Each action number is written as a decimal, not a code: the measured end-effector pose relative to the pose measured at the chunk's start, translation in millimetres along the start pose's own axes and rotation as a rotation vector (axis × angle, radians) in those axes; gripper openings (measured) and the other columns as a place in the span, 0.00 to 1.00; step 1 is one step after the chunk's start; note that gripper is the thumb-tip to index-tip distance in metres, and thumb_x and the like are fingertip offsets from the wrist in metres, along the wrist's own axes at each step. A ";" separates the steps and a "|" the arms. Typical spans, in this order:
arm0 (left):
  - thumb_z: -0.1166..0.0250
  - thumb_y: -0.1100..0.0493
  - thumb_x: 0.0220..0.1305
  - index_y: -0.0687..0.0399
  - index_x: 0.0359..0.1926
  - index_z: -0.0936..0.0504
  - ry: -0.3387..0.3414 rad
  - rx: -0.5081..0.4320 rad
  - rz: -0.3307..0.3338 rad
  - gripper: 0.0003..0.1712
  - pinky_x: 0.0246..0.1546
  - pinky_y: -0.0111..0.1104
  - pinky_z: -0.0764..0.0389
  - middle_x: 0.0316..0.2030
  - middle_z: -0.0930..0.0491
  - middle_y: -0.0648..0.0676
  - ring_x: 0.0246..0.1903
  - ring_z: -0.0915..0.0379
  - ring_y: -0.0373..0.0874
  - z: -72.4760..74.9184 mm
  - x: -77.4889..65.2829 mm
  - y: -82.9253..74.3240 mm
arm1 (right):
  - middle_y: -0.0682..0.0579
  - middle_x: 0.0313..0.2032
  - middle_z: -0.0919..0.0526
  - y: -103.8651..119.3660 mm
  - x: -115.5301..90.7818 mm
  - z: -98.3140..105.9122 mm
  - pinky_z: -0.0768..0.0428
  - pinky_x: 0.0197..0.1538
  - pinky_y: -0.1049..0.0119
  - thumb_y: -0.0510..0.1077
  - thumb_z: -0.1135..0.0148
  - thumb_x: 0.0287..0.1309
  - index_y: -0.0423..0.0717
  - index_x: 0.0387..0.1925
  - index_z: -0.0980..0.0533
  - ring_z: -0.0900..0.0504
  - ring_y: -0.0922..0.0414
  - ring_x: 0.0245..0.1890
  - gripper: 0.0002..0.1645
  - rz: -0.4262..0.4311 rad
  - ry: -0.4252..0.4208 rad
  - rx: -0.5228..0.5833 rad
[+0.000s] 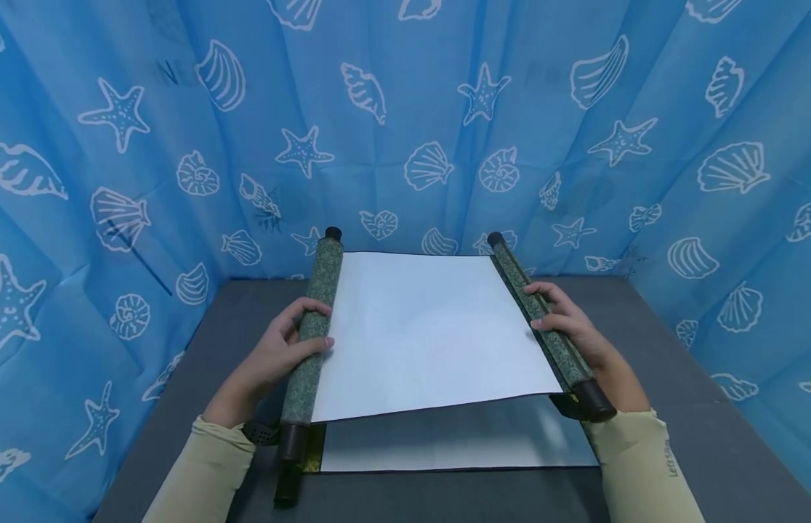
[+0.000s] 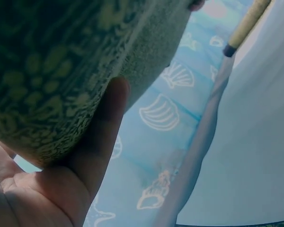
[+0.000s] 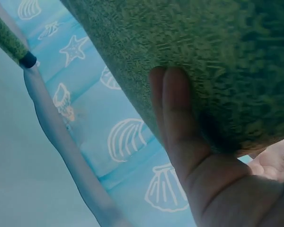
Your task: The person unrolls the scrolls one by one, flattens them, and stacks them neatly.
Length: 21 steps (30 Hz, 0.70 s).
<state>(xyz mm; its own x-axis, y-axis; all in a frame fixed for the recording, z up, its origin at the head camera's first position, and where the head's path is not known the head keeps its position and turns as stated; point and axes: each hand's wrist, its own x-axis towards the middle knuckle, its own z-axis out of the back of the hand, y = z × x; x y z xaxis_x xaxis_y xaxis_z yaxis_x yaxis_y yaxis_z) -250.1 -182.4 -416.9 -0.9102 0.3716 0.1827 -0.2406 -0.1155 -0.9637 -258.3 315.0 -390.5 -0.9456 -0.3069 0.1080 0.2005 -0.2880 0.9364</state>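
A hanging scroll with blank white paper [image 1: 432, 327] is spread between two green, speckled rolls with dark end knobs. My left hand [image 1: 268, 359] grips the left roll [image 1: 305, 388], thumb on the paper side and fingers around the back. Around the right roll [image 1: 564, 357] curls my right hand [image 1: 578, 330], its fingers on the inner side. The upper paper is raised, and a second white stretch [image 1: 458, 443] shows below its near edge. Up close, the left wrist view shows floral patterning on the roll [image 2: 47, 80]; the right wrist view shows fingertips [image 3: 177, 90] against the green covering.
Under the scroll is a dark grey table [image 1: 680, 378]. A blue curtain [image 1: 392, 87] with white shells and starfish hangs behind it and along both sides. A dark band [image 1: 260, 434] circles the left wrist, and pale yellow sleeves [image 1: 203, 472] cover the forearms.
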 end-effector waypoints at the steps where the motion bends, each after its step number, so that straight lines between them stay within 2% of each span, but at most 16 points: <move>1: 0.32 0.65 0.71 0.61 0.70 0.31 0.001 -0.002 0.000 0.30 0.42 0.34 0.15 0.72 0.40 0.60 0.50 0.24 0.44 0.6 -0.2 -0.2 | 0.36 0.81 0.57 -0.1 -0.7 0.8 0.31 0.58 0.65 0.35 0.48 0.70 0.54 0.70 0.35 0.30 0.53 0.64 0.30 -0.002 0.001 0.006; 3: 0.33 0.66 0.72 0.61 0.73 0.33 0.011 -0.012 0.004 0.32 0.42 0.34 0.15 0.74 0.41 0.61 0.50 0.23 0.44 1.4 -0.4 -0.8 | 0.36 0.81 0.56 -0.6 -1.9 2.8 0.32 0.59 0.63 0.34 0.51 0.72 0.53 0.71 0.34 0.30 0.49 0.68 0.29 0.002 0.003 0.011; 6: 0.34 0.66 0.73 0.60 0.76 0.36 0.041 -0.036 0.009 0.35 0.43 0.35 0.14 0.74 0.42 0.63 0.51 0.23 0.44 2.1 -0.5 -2.0 | 0.40 0.81 0.51 -1.3 -3.6 6.4 0.41 0.63 0.52 0.37 0.56 0.75 0.48 0.73 0.35 0.55 0.38 0.80 0.29 0.028 0.017 -0.003; 7: 0.35 0.67 0.73 0.60 0.77 0.37 0.052 -0.046 0.014 0.36 0.43 0.36 0.14 0.74 0.42 0.64 0.51 0.22 0.44 2.1 -0.5 -2.6 | 0.43 0.80 0.47 -1.8 -4.0 7.6 0.43 0.63 0.51 0.38 0.57 0.76 0.47 0.74 0.35 0.59 0.38 0.82 0.28 0.046 0.020 -0.013; 10: 0.36 0.68 0.74 0.60 0.78 0.39 0.074 -0.059 0.027 0.37 0.43 0.38 0.13 0.72 0.42 0.65 0.50 0.21 0.46 2.3 -0.6 -4.4 | 0.57 0.74 0.37 -4.3 -5.3 10.9 0.41 0.63 0.56 0.40 0.60 0.79 0.46 0.75 0.34 0.50 0.56 0.81 0.27 0.091 0.030 -0.021; 12: 0.38 0.68 0.74 0.58 0.79 0.39 0.070 -0.047 0.034 0.36 0.43 0.38 0.14 0.73 0.42 0.64 0.51 0.22 0.48 2.7 -0.9 -5.3 | 0.64 0.71 0.34 -5.3 -6.0 12.9 0.40 0.61 0.62 0.40 0.61 0.81 0.47 0.75 0.33 0.45 0.68 0.76 0.27 0.114 0.034 -0.016; 14: 0.40 0.68 0.75 0.57 0.78 0.38 0.062 -0.021 0.036 0.35 0.44 0.37 0.15 0.75 0.43 0.62 0.54 0.25 0.50 3.2 -0.9 -5.9 | 0.67 0.69 0.33 -5.5 -6.4 14.7 0.40 0.60 0.63 0.40 0.62 0.82 0.49 0.74 0.32 0.43 0.75 0.71 0.26 0.125 0.030 -0.015; 19: 0.43 0.68 0.74 0.55 0.77 0.36 0.060 0.008 0.042 0.33 0.48 0.36 0.19 0.79 0.47 0.59 0.60 0.33 0.56 4.3 -0.2 -5.6 | 0.68 0.67 0.35 -2.5 -6.6 16.7 0.39 0.61 0.57 0.41 0.55 0.81 0.59 0.70 0.31 0.44 0.70 0.71 0.23 0.078 -0.007 -0.032; 21: 0.43 0.68 0.74 0.56 0.77 0.36 0.063 0.001 0.045 0.32 0.48 0.36 0.20 0.78 0.45 0.60 0.59 0.33 0.56 4.8 0.1 -4.7 | 0.67 0.67 0.36 -1.8 -6.9 16.3 0.38 0.61 0.60 0.40 0.52 0.79 0.60 0.69 0.30 0.44 0.68 0.72 0.23 0.065 -0.019 -0.031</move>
<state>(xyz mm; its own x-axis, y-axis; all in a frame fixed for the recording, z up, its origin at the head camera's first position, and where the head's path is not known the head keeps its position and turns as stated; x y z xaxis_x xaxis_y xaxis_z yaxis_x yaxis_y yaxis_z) -250.6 -186.2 -411.4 -0.8973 0.4231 0.1263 -0.1999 -0.1341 -0.9706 -256.3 332.4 -387.6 -0.9350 -0.3086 0.1749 0.2691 -0.2957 0.9166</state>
